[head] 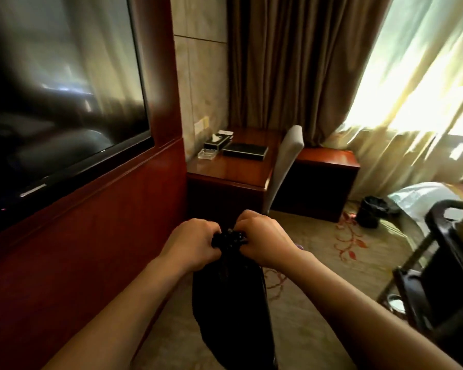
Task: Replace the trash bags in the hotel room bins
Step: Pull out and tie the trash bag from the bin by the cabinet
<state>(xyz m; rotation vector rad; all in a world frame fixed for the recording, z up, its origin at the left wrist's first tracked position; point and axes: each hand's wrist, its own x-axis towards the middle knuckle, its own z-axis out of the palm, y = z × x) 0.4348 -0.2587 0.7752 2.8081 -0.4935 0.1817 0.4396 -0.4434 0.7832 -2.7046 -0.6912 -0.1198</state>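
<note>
Trash bag [233, 303], black plastic: hangs in front of the person, above the carpet [318, 263], its gathered neck bunched between both fists.
Left hand [190, 244]: fingers curled round the left side of the bag's neck; fingertips hidden under the fist.
Right hand [265, 241]: fingers curled round the right side of the neck, knuckles close to those of the left hand; fingertips hidden.
Wood panel [91, 249], red-brown: runs along the left, just beside the bag.
Television [59, 89], dark screen: mounted on the panel, upper left.
Dark furniture frame [452, 263]: at the right edge of the view; too blurred to tell what it is.
Desk [238, 166], red-brown wood: stands against the wall beyond the hands.
Ashtray [206, 154], clear glass: near the desk's left edge.
Tissue box [217, 141], dark: at the back left corner, just behind the ashtray.
Flat black box [245, 150]: just right of the tissue box, toward the back edge.
Chair [286, 161], grey back: at the desk's front edge.
Bin [370, 210], lined with a black bag: upright on the carpet, off the desk's right end.
Brown curtain [292, 62]: behind the desk.
Sheer curtain [412, 89]: over the bright window, far right.
</note>
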